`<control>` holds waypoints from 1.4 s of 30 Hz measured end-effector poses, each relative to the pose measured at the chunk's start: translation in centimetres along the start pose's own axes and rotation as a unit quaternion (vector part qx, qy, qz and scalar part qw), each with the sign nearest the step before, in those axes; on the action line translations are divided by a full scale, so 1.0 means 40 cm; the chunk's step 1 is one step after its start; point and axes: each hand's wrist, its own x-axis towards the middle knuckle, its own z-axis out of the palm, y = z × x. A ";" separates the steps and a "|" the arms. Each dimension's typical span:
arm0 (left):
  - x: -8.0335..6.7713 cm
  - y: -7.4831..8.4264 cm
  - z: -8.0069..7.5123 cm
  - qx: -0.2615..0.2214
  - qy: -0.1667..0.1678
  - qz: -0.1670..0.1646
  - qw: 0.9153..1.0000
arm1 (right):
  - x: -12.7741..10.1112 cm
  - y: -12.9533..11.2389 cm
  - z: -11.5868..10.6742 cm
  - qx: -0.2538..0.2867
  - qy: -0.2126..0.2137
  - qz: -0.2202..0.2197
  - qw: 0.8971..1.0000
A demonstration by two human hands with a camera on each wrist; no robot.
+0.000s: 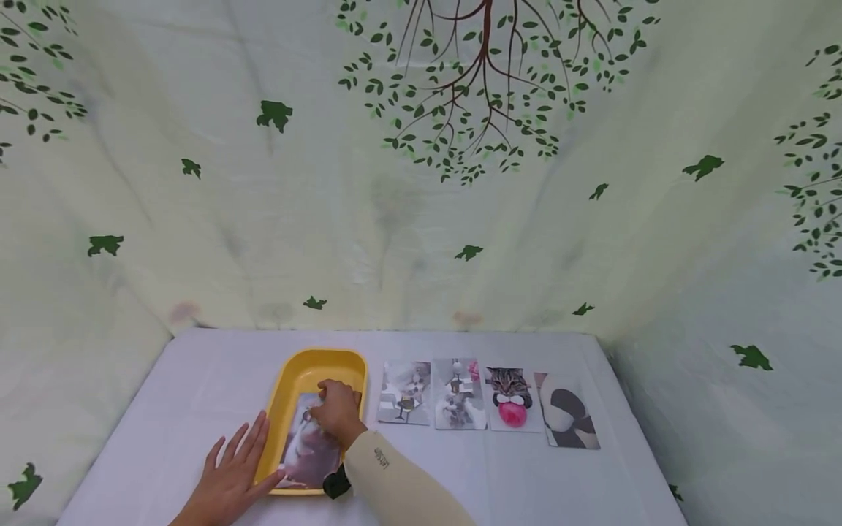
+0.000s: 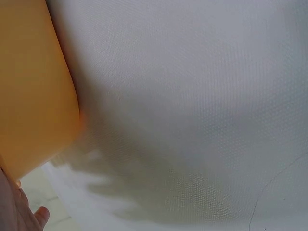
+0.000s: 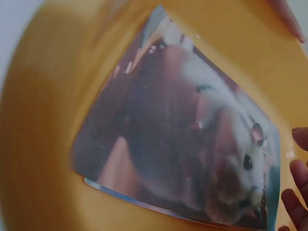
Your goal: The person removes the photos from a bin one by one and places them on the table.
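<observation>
A yellow tray [image 1: 309, 376] holds a small stack of photo cards; the top card [image 1: 312, 453] shows a white mouse-like animal. My left hand [image 1: 233, 467] lies along the tray's left side, fingers straight, thumb over the rim. My right hand [image 1: 342, 413] is over the tray at the far end of the stack. In the right wrist view its fingers [image 3: 298, 173] are slightly bent beside the top card [image 3: 183, 134], with a gap between them. Another card edge peeks out underneath. The left wrist view shows the tray's outer wall [image 2: 33, 86] and part of my left hand [image 2: 17, 204].
Right of the tray several photo cards lie in a row: a grey one [image 1: 404, 392], one with pink flowers [image 1: 459, 394], a cat with a pink ball [image 1: 513, 414], a black-and-white one [image 1: 568, 410]. A leaf-patterned curtain [image 1: 395, 219] surrounds the white table [image 1: 513, 482].
</observation>
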 end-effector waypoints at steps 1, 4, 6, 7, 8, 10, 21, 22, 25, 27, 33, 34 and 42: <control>0.000 0.002 0.000 -0.001 -0.003 -0.001 1.000 | 0.000 0.003 0.004 -0.022 0.003 -0.002 1.000; 0.000 0.006 0.003 0.001 0.002 0.001 1.000 | -0.003 0.010 0.011 -0.051 0.008 -0.006 0.999; 0.000 0.007 0.003 0.006 -0.001 0.000 1.000 | -0.005 0.014 0.014 -0.061 0.012 -0.007 0.998; 0.000 0.008 0.004 0.008 0.000 0.000 1.000 | -0.006 0.016 0.014 -0.065 0.012 -0.006 0.998; 0.001 0.008 0.004 0.009 0.002 0.001 1.000 | -0.008 0.017 0.016 -0.070 0.013 -0.007 0.997; 0.002 0.010 0.004 0.011 -0.003 -0.001 1.000 | -0.010 0.020 0.017 -0.077 0.014 -0.007 0.997; 0.005 0.017 0.001 0.011 -0.001 0.003 1.000 | -0.021 0.020 0.012 0.017 0.002 0.007 1.000; 0.005 0.017 0.002 0.011 -0.002 0.003 1.000 | -0.022 0.019 0.012 0.038 0.003 0.008 0.999; 0.005 0.014 0.005 0.012 -0.001 0.002 1.000 | -0.024 0.016 0.010 0.117 0.001 0.000 0.993; 0.006 0.012 0.006 0.013 -0.001 0.000 1.000 | -0.027 0.011 0.003 0.163 -0.002 -0.022 0.986; 0.006 0.009 0.003 0.007 -0.005 -0.010 1.000 | -0.030 -0.003 -0.008 0.243 -0.014 -0.021 0.970; 0.005 0.009 0.003 0.005 -0.009 -0.013 1.000 | -0.030 -0.004 -0.007 0.252 -0.013 -0.008 0.968; 0.001 0.001 0.002 0.003 0.001 -0.003 1.000 | -0.035 0.005 0.001 0.242 0.004 0.004 0.970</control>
